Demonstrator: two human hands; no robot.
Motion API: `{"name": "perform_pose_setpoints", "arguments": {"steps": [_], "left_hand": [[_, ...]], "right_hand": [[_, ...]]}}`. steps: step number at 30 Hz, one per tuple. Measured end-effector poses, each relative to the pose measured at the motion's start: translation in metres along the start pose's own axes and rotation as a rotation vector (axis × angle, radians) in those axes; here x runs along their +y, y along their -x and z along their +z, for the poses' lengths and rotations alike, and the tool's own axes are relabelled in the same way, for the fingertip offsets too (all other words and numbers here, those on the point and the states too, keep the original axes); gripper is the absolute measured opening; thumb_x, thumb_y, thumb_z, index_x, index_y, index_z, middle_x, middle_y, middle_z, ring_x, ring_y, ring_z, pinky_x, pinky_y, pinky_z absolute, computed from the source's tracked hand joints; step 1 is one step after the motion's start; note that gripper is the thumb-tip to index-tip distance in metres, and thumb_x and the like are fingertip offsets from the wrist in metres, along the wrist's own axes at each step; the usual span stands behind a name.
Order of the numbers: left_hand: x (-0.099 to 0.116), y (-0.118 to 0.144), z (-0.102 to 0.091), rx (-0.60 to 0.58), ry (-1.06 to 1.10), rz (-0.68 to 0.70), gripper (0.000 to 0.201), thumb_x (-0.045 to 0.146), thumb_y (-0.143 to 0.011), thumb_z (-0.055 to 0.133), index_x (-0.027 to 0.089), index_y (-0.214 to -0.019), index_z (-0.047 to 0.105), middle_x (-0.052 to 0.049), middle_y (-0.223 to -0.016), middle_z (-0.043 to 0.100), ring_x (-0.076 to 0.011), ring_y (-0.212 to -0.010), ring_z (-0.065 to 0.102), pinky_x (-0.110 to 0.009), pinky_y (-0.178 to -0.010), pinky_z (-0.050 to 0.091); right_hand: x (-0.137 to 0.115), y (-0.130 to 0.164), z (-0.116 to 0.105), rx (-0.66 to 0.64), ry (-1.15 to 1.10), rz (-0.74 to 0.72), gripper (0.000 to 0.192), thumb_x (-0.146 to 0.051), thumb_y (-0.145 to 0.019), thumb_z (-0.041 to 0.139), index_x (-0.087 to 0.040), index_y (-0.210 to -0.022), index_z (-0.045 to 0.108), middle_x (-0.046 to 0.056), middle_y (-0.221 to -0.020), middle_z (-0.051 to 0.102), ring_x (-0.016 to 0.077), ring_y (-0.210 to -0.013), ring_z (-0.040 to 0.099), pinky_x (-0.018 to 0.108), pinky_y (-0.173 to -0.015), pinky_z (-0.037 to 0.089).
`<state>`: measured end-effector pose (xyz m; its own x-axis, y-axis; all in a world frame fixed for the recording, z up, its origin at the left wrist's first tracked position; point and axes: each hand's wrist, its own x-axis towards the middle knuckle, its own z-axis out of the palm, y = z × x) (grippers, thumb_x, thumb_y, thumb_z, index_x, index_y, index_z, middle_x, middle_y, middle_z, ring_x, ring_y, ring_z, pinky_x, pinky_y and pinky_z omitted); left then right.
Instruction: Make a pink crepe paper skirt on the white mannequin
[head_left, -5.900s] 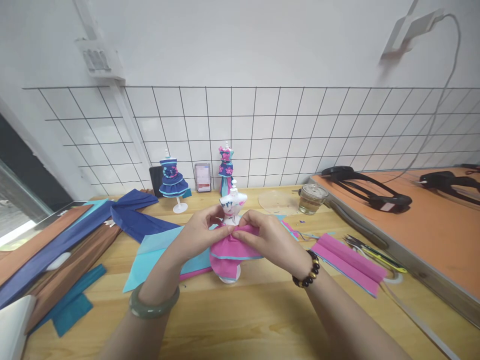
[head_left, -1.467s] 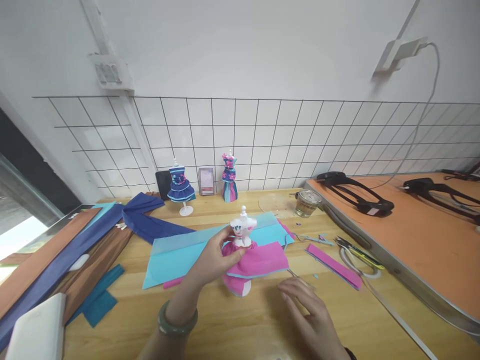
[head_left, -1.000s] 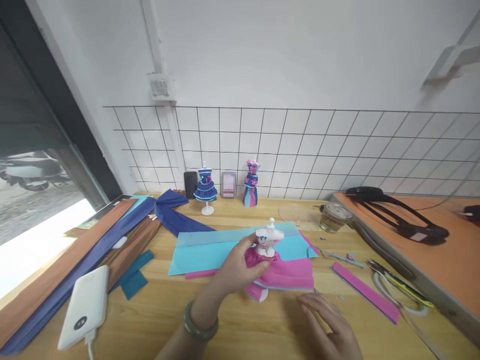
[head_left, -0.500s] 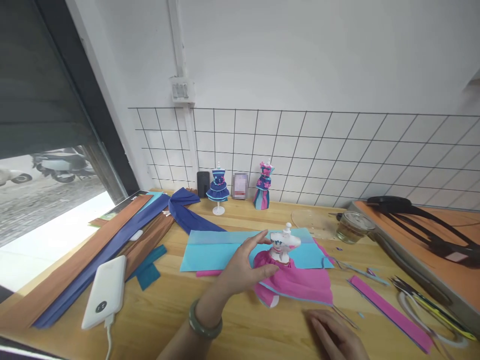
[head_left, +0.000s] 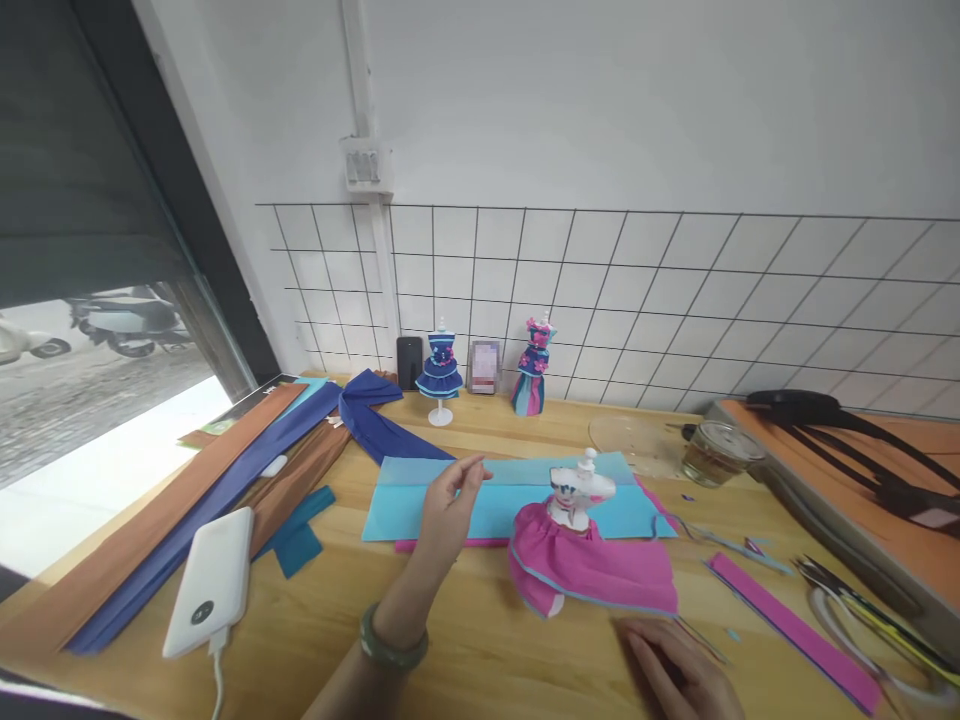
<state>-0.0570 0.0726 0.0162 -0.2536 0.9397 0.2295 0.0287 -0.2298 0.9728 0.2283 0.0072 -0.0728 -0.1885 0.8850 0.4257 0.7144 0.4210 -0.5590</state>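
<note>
Head view. A wooden table (head_left: 480, 640) stands against a white wall with a black wire grid (head_left: 675, 290); a dark-framed window is at the left. Brown and blue paper strips (head_left: 187, 500) lie along the left edge beside a white power bank (head_left: 210, 580). Two dressed miniature mannequins (head_left: 440, 370) stand at the wall. A glass jar (head_left: 716, 455) sits to the right, a pink strip (head_left: 795, 630) nearer the front.

Compared with half a second ago, the left hand (head_left: 446, 505) has let go of the mannequin with the pink skirt (head_left: 577, 550) and now hovers just left of it, over the light blue sheet (head_left: 465, 495), thumb and forefinger nearly closed on nothing visible. The right hand (head_left: 679, 675) remains flat on the table, fingers together, just in front of the skirt hem.

The mannequin stands upright, its long axis vertical, neck knob up, unsupported at the sheet's front edge; the skirt spreads to the right.
</note>
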Motion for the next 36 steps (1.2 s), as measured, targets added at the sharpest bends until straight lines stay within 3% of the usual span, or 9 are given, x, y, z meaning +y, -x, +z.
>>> {"name": "perform_pose_setpoints", "arguments": {"steps": [12, 20, 28, 32, 36], "left_hand": [[-0.033, -0.012, -0.010, 0.099, 0.028, -0.090, 0.037, 0.039, -0.072, 0.064, 0.013, -0.097, 0.065, -0.001, -0.064, 0.062, -0.0146, -0.065, 0.058, -0.025, -0.062, 0.046], [-0.037, -0.006, -0.008, 0.087, -0.014, -0.144, 0.045, 0.051, -0.073, 0.061, 0.012, -0.096, 0.067, 0.004, -0.049, 0.047, -0.0107, -0.048, 0.044, -0.021, -0.045, 0.035], [-0.037, -0.002, -0.010, 0.055, -0.079, -0.185, 0.044, 0.053, -0.078, 0.055, 0.013, -0.095, 0.064, 0.008, -0.041, 0.036, -0.0090, -0.042, 0.033, -0.020, -0.043, 0.029], [-0.035, 0.001, -0.007, 0.052, -0.087, -0.162, 0.043, 0.052, -0.082, 0.050, 0.014, -0.095, 0.063, 0.009, -0.040, 0.034, -0.0096, -0.042, 0.034, -0.021, -0.045, 0.032], [-0.031, 0.004, -0.002, 0.023, -0.095, -0.106, 0.039, 0.050, -0.083, 0.049, 0.015, -0.092, 0.064, 0.007, -0.045, 0.041, -0.0112, -0.048, 0.042, -0.023, -0.055, 0.040]], "right_hand": [[-0.006, 0.000, 0.000, 0.003, -0.022, 0.062, 0.030, -0.042, -0.087, 0.049, -0.022, -0.082, 0.072, 0.006, -0.087, 0.073, 0.0203, -0.079, 0.070, 0.027, -0.071, 0.058], [-0.001, 0.002, 0.000, -0.037, -0.048, 0.124, 0.027, -0.040, -0.086, 0.051, -0.023, -0.087, 0.072, 0.007, -0.092, 0.073, 0.0213, -0.083, 0.069, 0.027, -0.073, 0.057], [-0.004, 0.002, -0.006, -0.010, -0.316, 0.393, 0.031, -0.047, -0.078, 0.058, -0.021, -0.085, 0.073, 0.009, -0.098, 0.072, 0.0262, -0.092, 0.066, 0.035, -0.084, 0.053], [-0.008, -0.001, -0.017, 0.177, -0.565, 0.617, 0.040, -0.052, -0.073, 0.063, -0.018, -0.095, 0.069, 0.010, -0.104, 0.070, 0.0276, -0.100, 0.063, 0.035, -0.087, 0.051], [-0.025, -0.013, -0.035, 0.465, -0.556, 0.717, 0.049, -0.052, -0.073, 0.063, -0.016, -0.106, 0.061, 0.010, -0.099, 0.070, 0.0268, -0.095, 0.064, 0.036, -0.082, 0.053]]}}
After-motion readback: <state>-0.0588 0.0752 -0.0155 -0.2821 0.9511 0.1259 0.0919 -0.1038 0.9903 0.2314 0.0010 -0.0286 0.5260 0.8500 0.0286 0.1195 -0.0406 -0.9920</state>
